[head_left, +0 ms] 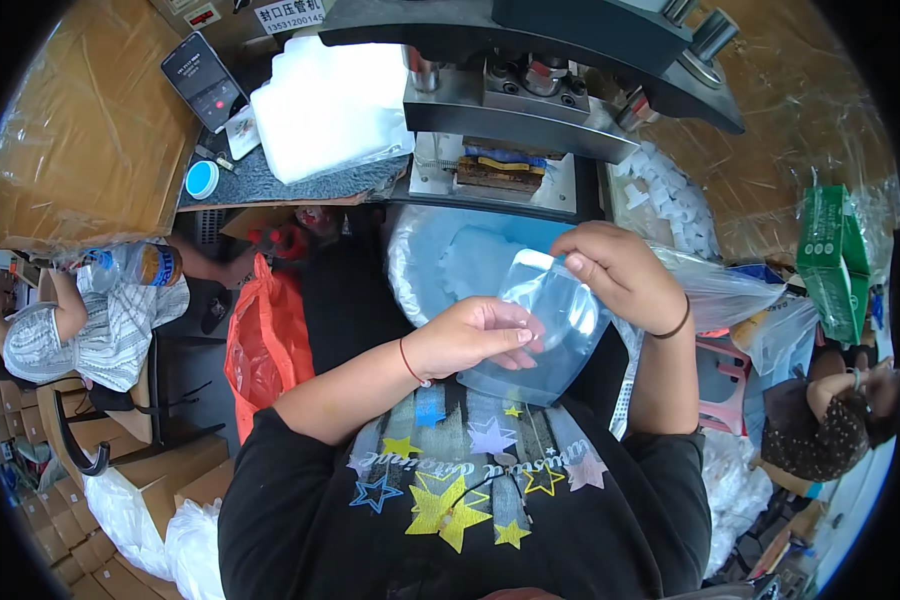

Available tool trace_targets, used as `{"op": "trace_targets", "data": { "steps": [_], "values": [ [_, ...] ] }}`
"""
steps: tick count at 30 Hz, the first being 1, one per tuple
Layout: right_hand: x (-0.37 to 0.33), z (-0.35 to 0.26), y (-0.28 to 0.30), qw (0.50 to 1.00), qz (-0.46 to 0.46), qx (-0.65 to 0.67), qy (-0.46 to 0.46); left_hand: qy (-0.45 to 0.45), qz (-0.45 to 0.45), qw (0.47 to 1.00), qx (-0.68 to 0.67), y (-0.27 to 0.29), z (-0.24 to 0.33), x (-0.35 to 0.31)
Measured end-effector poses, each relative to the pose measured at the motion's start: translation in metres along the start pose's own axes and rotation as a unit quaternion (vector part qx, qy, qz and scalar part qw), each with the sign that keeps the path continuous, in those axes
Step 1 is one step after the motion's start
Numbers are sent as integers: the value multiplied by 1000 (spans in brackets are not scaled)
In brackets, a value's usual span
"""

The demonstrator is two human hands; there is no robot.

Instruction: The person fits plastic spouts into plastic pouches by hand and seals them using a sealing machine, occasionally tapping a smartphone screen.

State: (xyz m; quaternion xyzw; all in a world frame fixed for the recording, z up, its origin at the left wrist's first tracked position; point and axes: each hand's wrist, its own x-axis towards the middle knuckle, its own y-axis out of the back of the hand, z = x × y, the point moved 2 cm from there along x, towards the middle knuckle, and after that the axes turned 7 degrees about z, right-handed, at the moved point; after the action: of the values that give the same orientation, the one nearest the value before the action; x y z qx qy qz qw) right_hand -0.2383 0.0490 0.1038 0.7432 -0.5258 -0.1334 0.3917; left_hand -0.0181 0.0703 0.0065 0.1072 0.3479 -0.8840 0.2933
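Note:
A clear plastic pouch point(567, 345) with a pale top edge hangs in front of my chest, tilted, over the near side of a round tub point(402, 262) lined with clear film. My right hand point(625, 278) is closed on its top right corner, thumb against the fingers. At the pouch's left side, my left hand point(475, 338) has its thumb and curled fingers around the film. The fingertips partly show through the plastic. Bluish translucent material point(475, 262) lies inside the tub.
Beyond the tub stands a metal press point(530, 115) with a die block point(500, 172). White sheets point(330, 110), a phone point(205, 80) and a blue-topped jar point(202, 180) are left of it; small white pieces point(670, 200) lie right. A red bag point(265, 340) stands left. Other people point(100, 320) sit at both sides.

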Motion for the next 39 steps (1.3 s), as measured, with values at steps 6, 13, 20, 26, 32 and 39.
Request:
{"op": "trace_targets", "data": {
  "steps": [6, 13, 20, 26, 32, 39],
  "values": [
    [-7, 56, 36, 929, 218, -285, -94, 12, 84, 996, -34, 21, 12, 3],
    [-18, 107, 25, 941, 162, -258, -150, -96, 117, 986, -77, 63, 58, 29],
    [-26, 115, 19, 922, 237, -265, -155, -378, 479, 750, 256, 118, 78, 16],
    [-39, 89, 23, 875, 349, -235, -241, -343, 443, 288, 776, 131, 95, -31],
    [-22, 31, -20, 951, 277, 13, -134, -340, 364, 842, 207, 110, 59, -46],
    [25, -26, -28, 939, 272, 211, -9, -206, 234, 899, 309, 52, 48, -24]
  ]
}}
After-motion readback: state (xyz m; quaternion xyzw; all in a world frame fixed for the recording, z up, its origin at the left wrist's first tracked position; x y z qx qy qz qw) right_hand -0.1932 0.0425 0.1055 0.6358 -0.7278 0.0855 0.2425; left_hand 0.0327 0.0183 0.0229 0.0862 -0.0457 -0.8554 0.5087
